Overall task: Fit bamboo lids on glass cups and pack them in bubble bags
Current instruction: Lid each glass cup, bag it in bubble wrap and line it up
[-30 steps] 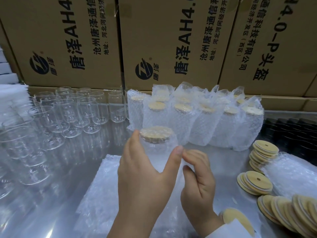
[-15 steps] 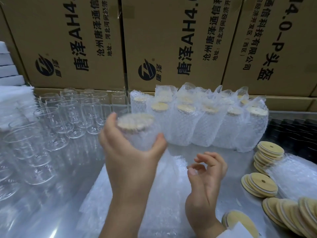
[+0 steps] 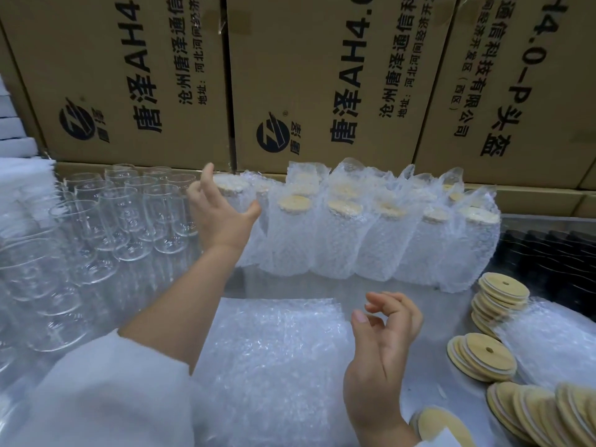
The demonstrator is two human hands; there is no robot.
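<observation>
My left hand [image 3: 219, 217] reaches to the far left end of the row of packed cups [image 3: 338, 240]. Its thumb and fingers are wrapped loosely around a lidded glass cup in a bubble bag [image 3: 232, 190], set down beside the others. My right hand [image 3: 383, 337] hovers over the flat stack of bubble bags [image 3: 274, 359], fingers curled apart, holding nothing. Bare glass cups [image 3: 129, 214] stand in rows at the left. Bamboo lids [image 3: 483, 356] with centre holes lie in overlapping piles at the right.
Large cardboard boxes [image 3: 322, 75] form a wall right behind the cups. White foam sheets [image 3: 19, 182] are stacked at the far left. A dark ribbed tray [image 3: 548, 253] and another pack of bubble wrap [image 3: 548, 343] sit at the right.
My left hand has carried the bagged cup away from me and up-left to the end of the packed row. My right hand let go of it and stayed over the bubble bags.
</observation>
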